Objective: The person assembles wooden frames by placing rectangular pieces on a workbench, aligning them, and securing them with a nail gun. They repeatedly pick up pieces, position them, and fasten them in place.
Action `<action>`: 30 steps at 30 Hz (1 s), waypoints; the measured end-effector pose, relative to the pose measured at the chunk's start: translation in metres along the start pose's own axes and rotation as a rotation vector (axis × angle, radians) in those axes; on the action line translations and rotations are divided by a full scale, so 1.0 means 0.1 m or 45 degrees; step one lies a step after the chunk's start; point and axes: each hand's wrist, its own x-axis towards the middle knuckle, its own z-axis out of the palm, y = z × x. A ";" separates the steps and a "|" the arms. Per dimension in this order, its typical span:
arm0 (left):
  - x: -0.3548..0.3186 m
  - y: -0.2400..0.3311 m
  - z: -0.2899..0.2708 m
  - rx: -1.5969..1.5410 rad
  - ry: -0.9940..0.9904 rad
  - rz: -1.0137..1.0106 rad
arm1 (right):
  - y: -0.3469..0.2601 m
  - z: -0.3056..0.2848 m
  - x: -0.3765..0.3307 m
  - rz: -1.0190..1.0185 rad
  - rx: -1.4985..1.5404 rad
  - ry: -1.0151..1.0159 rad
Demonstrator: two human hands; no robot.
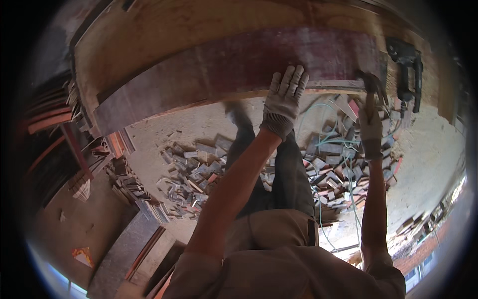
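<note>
Pressing flat with fingers spread, the gloved left hand (pixel 285 97) is laid on the dark red board (pixel 239 65), at about twelve o'clock from the person's body. The board is seen lying along a wooden workbench (pixel 149 35), its lower edge touching the palm. At two o'clock, the gloved right hand (pixel 369 124) is clenched around the handle of a hammer (pixel 371 82), whose head is held at the board's right end. A black power tool (pixel 406 70) rests just beyond, at two o'clock. Wood offcuts (pixel 199 172) are scattered on the floor below.
</note>
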 end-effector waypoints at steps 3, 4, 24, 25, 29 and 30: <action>-0.43 -0.34 -0.22 -0.022 0.070 -0.083 | -0.04 0.14 0.04 0.165 -0.008 0.049; -0.54 -0.53 -0.32 0.005 0.095 -0.099 | -0.08 0.21 0.02 0.155 0.129 0.099; -2.33 -3.43 -1.54 0.166 0.246 -0.184 | -2.67 2.54 -2.73 0.209 0.563 -0.429; -2.42 -3.55 -1.61 0.179 0.246 -0.192 | -2.74 2.62 -2.80 0.225 0.552 -0.450; -2.64 -3.91 -1.79 0.187 0.262 -0.248 | -3.00 2.96 -2.96 -0.262 0.073 -0.267; -2.68 -3.99 -1.83 0.181 0.245 -0.252 | -3.06 3.00 -3.00 -0.204 0.151 -0.334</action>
